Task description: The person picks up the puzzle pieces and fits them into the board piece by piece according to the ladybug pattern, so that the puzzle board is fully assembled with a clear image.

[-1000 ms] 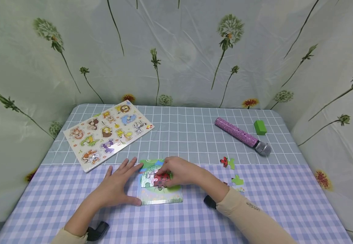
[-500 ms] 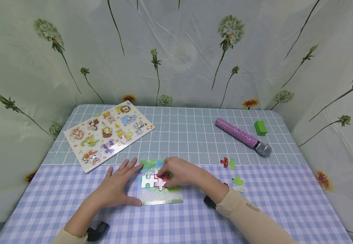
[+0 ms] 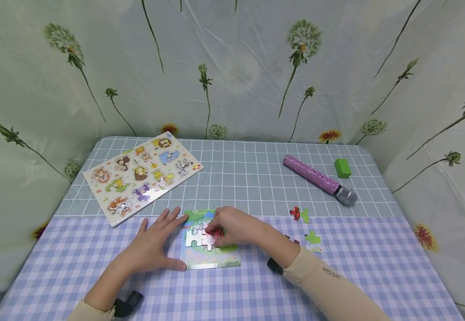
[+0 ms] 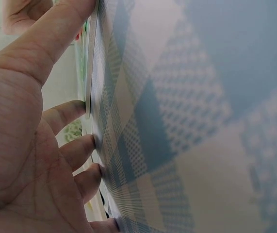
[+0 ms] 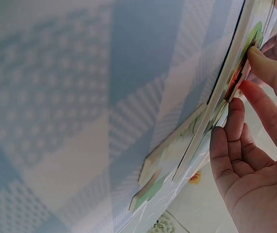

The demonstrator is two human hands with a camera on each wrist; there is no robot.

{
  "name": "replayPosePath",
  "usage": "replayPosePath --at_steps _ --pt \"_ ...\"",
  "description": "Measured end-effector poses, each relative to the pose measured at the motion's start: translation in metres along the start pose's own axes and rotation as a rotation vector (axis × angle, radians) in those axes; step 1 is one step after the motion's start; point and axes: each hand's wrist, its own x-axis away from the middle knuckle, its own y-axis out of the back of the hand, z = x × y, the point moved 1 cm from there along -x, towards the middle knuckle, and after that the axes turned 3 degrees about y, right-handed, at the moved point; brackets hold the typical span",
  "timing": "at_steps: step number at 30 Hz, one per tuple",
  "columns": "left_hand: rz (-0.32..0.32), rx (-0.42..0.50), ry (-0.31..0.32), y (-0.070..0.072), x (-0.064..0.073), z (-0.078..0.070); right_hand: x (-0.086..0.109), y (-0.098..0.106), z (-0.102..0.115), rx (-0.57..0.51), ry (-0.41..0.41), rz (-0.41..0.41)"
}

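Note:
A small jigsaw board point(image 3: 212, 261) with a grass-and-sky picture lies flat on the checked cloth, several pieces set in its upper left. My right hand point(image 3: 236, 226) pinches a red ladybug puzzle piece point(image 3: 217, 233) over the middle of the board; the thumb and fingers partly cover it. In the right wrist view this red piece point(image 5: 236, 77) lies almost flat against the board between thumb and fingertip. My left hand point(image 3: 152, 245) is spread at the board's left side, thumb by the lower corner and index finger at the upper one.
Loose pieces lie to the right: a red one point(image 3: 295, 213), a green one point(image 3: 305, 216) and another green piece point(image 3: 313, 237); more sit partly behind my right forearm. An animal puzzle board point(image 3: 152, 195) lies back left. A glittery pink microphone point(image 3: 312, 174) and green block point(image 3: 342, 168) lie back right.
The red ladybug piece has shifted slightly left under my right fingers, and the glare on it has changed. My left hand stays in place.

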Motion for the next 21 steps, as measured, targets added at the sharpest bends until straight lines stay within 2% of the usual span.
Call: replayPosePath --at_steps 9,21 --pt "0.003 0.001 0.003 -0.0003 0.0004 0.0006 0.0002 -0.0039 0.0022 -0.003 -0.043 -0.009" --pt "0.002 0.008 0.006 0.0007 0.0013 0.0006 0.0009 -0.0010 0.0062 0.020 -0.038 -0.019"
